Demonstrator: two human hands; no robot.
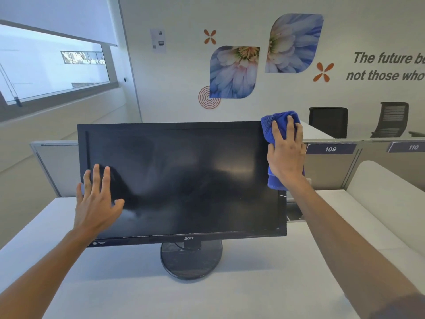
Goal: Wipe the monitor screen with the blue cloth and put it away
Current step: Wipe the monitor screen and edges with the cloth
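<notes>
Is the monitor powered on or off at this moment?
Apparently off: the monitor screen is uniformly black, showing only reflections and smears; no lit image.

I see a bright, evenly lit room; daylight enters from the window (53,65) at ten o'clock. The screen (179,178) shows faint glare and smears. Edges bow from wide-angle distortion; shadows stay soft.

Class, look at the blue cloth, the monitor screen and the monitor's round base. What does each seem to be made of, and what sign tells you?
Blue cloth: soft, nubby fabric, probably microfibre; it bunches under the right hand.
Monitor screen: smooth, semi-glossy panel, glass or plastic; it shows dull reflections and smears.
Round base: likely black plastic, with fine ridges and a shiny rim.
</notes>
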